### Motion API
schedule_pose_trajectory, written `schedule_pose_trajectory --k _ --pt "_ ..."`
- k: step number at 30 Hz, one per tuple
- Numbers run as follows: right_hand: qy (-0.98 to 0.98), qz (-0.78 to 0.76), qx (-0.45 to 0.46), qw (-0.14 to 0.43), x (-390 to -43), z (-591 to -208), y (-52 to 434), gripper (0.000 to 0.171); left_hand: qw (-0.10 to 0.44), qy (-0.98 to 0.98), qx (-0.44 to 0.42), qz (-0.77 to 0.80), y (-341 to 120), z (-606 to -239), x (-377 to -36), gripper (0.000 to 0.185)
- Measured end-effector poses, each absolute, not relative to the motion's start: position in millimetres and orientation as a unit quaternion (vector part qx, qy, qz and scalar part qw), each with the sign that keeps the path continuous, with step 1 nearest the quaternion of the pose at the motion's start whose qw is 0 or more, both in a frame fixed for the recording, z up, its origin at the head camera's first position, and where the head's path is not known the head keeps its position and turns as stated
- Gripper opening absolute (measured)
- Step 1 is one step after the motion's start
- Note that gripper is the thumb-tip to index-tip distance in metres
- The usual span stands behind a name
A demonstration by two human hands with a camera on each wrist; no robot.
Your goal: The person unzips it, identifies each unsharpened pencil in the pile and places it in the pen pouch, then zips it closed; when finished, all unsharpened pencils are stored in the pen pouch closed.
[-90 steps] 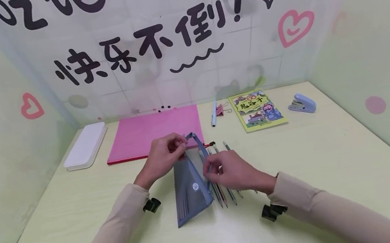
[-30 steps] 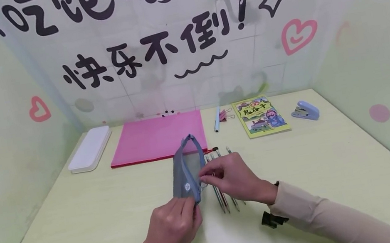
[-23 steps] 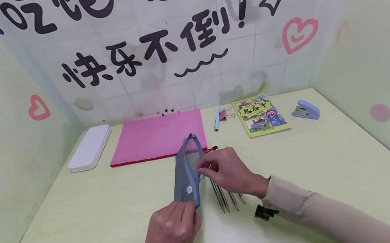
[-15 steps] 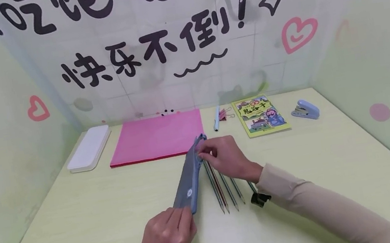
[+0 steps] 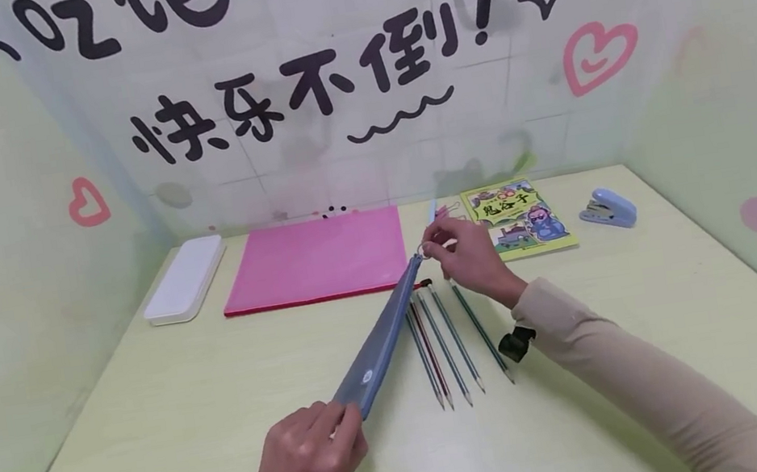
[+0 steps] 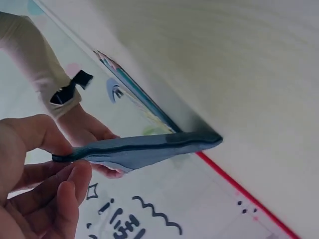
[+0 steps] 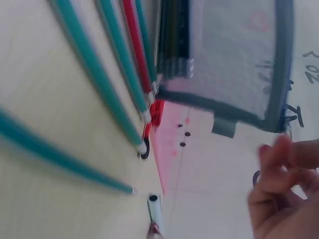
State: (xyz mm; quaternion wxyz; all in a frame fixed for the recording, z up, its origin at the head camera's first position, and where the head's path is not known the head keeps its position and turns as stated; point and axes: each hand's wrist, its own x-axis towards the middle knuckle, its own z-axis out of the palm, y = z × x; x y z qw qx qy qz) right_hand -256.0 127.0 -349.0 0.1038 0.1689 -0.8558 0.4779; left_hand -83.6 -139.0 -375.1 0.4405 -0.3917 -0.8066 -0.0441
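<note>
Hands stretching a grey-blue pencil pouch (image 5: 381, 339) taut above the table (image 5: 656, 325)

Held at both ends, the pouch runs as a slanted strip from near left to far right, lifted off the table, which keeps its zipper edge straight. The left hand (image 5: 303, 467) pinches the near end between thumb and curled fingers; the right hand (image 5: 464, 247) pinches the small ring pull at the far end, fingertips closed narrowly on it. Four pencils (image 5: 448, 344) lie side by side on the table just right of the pouch, under the right forearm. Further back lie a pink folder (image 5: 319, 257), a white case (image 5: 183, 268) at far left, a yellow-green booklet (image 5: 526, 215) partly behind the right hand, and a blue stapler (image 5: 609, 207) at far right. Nothing lies between the hands except the pouch itself.
</note>
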Motion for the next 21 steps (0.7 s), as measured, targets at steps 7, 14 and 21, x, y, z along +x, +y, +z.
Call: schedule_pose_trajectory --k 7,14,21 --pt "-0.811 0.561 0.159 -0.059 -250 -340 133 0.011 0.314 -0.882 -0.301 -0.180 -157 -375 -91 0.011" --pt "-0.806 0.556 0.182 -0.093 -240 -337 137 0.010 -0.037 -0.854 -0.069 -0.514 -193 -358 -106 0.024" --pt "-0.743 0.627 0.103 -0.211 -234 -350 132 0.035 -0.080 -0.793 0.056 -0.602 -217 -364 -121 0.037"
